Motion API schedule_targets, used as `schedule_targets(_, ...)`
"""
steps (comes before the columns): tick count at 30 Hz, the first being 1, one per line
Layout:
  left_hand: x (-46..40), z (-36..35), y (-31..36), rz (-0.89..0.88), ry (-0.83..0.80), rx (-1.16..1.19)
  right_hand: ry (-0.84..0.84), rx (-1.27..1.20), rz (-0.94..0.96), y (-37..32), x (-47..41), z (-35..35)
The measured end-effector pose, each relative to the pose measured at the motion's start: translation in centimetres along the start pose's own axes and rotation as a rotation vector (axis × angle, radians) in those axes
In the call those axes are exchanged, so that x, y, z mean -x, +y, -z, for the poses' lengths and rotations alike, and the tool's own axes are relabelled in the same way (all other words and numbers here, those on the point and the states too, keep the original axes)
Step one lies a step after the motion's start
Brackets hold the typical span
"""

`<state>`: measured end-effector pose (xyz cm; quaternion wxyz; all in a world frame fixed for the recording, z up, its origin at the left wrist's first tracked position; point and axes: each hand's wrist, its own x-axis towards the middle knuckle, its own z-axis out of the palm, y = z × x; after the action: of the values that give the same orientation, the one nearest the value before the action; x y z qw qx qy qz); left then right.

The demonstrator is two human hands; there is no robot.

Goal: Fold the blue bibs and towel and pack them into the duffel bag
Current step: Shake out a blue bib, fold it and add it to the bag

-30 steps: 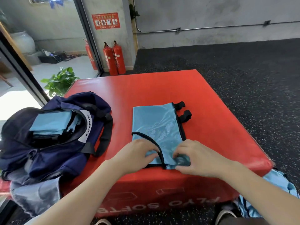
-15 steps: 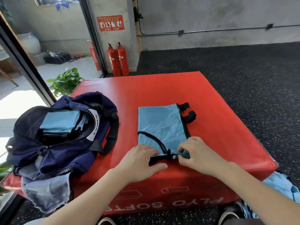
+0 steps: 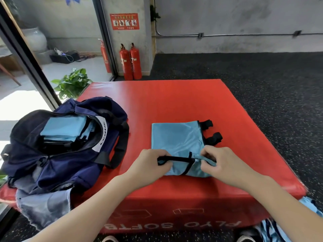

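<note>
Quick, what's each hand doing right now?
Left hand: pinching the blue bib's black-trimmed near edge.
Right hand: pinching the same folded edge.

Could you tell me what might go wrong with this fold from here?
1. Both hands, left hand and right hand, pinch only the bib's near edge; the slippery-looking fabric could spring open once released.
2. The black straps stick out sideways and may snag.
3. The duffel bag already holds a stack, so the opening looks tight.

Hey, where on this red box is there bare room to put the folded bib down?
Bare red top lies beyond the bib, and to its right past the black straps. A narrower strip runs between bib and duffel bag. The near edge is crowded by both hands.
</note>
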<state>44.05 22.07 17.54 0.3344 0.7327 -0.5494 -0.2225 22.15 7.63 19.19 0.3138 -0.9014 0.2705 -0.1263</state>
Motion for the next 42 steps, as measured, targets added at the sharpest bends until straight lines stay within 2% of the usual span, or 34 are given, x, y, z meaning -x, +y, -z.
schedule_targets(3,-0.1,0.2,0.1,0.004,0.036,0.082,0.035,-0.067,-0.023,0.2,-0.5,1.0)
schedule_targets(6,-0.9,0.0,0.2,-0.006,0.157,0.105,0.078,-0.062,-0.058,0.2,-1.9,1.7)
schedule_targets(14,-4.5,0.0,0.4,0.140,0.414,0.275,0.160,0.022,-0.030,0.1,-7.8,3.0)
schedule_targets(18,-5.4,-0.2,0.1,0.210,0.424,0.360,0.187,0.048,-0.039,1.1,-10.8,2.1)
schedule_targets(23,-5.3,-1.2,-0.9,0.321,0.365,0.359,0.163,0.081,-0.084,2.6,-13.5,0.9)
schedule_targets(34,-6.3,-1.4,-4.2,0.319,0.370,0.181,0.099,0.305,-0.217,4.8,-15.6,-1.6)
schedule_targets(38,-7.5,-1.1,-4.5,0.282,0.418,0.112,0.156,0.157,-0.172,4.5,-15.3,-1.2)
schedule_targets(42,-8.1,-0.9,-4.2,0.286,0.434,0.155,0.277,0.014,-0.099,3.9,-15.0,-0.5)
